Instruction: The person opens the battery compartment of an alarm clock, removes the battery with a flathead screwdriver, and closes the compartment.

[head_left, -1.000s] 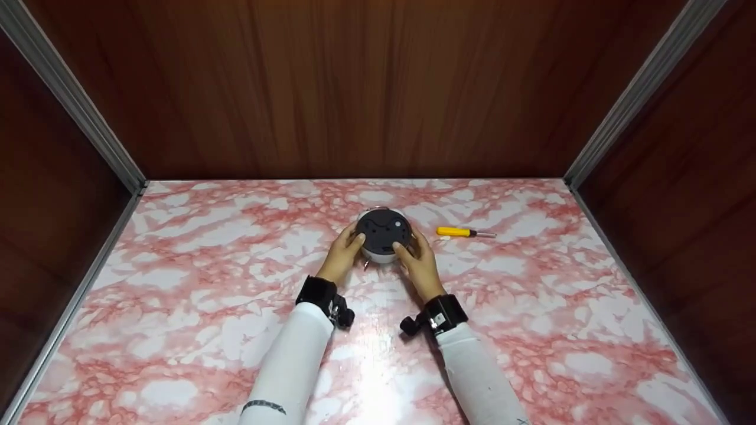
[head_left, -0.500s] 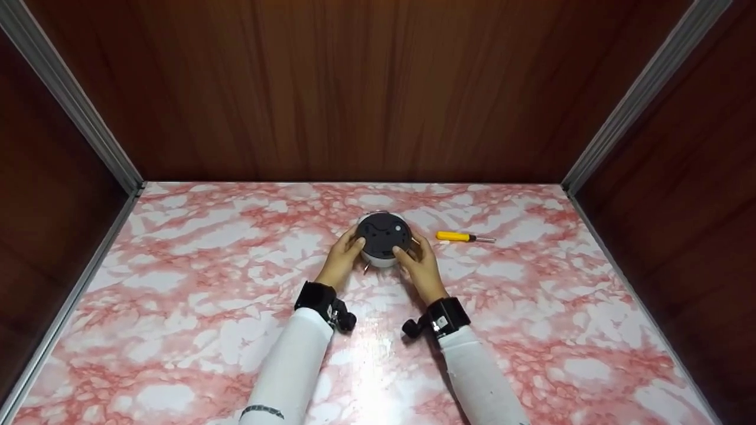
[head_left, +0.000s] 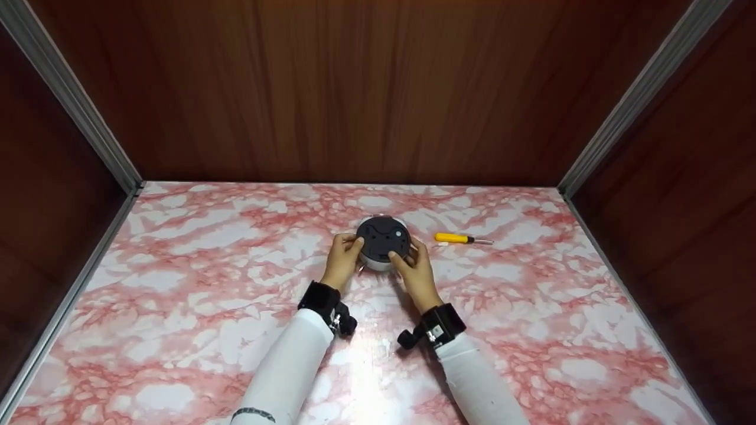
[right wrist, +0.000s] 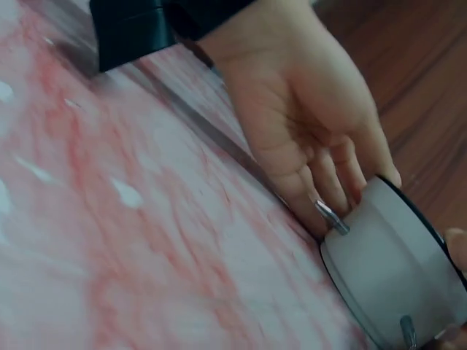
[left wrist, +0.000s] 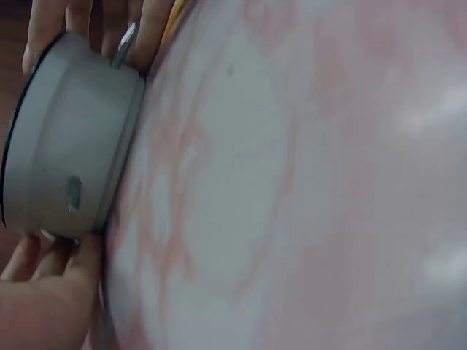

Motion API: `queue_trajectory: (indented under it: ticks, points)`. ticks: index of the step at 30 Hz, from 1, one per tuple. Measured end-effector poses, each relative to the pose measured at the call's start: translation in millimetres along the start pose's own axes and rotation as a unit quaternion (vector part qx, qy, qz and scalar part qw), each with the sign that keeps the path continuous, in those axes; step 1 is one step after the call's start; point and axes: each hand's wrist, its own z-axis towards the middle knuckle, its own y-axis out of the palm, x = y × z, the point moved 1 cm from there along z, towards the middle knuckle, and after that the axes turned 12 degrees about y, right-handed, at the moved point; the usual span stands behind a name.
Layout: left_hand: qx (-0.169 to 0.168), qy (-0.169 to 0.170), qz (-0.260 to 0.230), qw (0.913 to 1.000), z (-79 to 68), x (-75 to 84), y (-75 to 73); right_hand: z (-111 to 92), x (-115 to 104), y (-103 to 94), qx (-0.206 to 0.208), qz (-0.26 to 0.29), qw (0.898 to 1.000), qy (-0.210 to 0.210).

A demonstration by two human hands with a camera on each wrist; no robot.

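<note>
A round alarm clock (head_left: 383, 239) lies face down on the table, its black back with a battery cover and small knobs turned up. Its white-grey side and short metal legs show in the left wrist view, where one leg (left wrist: 125, 45) sticks out. My left hand (head_left: 341, 262) grips the clock's left side, thumb on the edge of the back. On the opposite side my right hand (head_left: 419, 277) holds it, the thumb on the lower part of the back and the fingers (right wrist: 332, 179) curled against the side. The clock's face is hidden underneath.
A screwdriver (head_left: 453, 238) with a yellow handle lies to the right of the clock, its tip pointing right. The table (head_left: 177, 330) has a red and white marbled top. Brown wood-grain panels (head_left: 354, 88) with metal corner posts enclose it at the back and sides.
My right thumb has slid slightly left along the clock's back. The left hand's fingers have shifted a little down the side. The clock stays nearly in place, and the head view has moved slightly.
</note>
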Motion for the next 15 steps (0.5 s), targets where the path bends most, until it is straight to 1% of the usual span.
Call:
queue_trajectory:
  ticks: [3, 5, 7, 10, 12, 15]
  points:
    - [-0.010, -0.003, 0.038, 0.9992, -2.2, 3.0, -0.1, -5, 0, 0.2, 0.003, -0.022, 1.000, 0.006]
    - [-0.020, -0.005, 0.044, 0.9988, -2.9, 4.3, -1.8, -7, -1, -1.0, 0.002, -0.038, 0.999, 0.009]
    - [-0.033, -0.006, 0.040, 0.9987, -2.7, 5.4, -4.6, -7, -3, -3.4, 0.002, -0.042, 0.999, 0.022]
    - [-0.055, 0.005, 0.045, 0.9975, -0.4, 8.4, -9.4, -2, -10, -9.2, 0.003, -0.028, 0.999, 0.047]
    - [-0.070, 0.016, 0.058, 0.9957, 1.5, 10.9, -12.2, 4, -16, -13.8, 0.004, -0.017, 0.998, 0.064]
    - [-0.097, 0.028, 0.088, 0.9910, 3.4, 14.2, -15.1, 13, -24, -21.0, -0.002, -0.023, 0.997, 0.080]
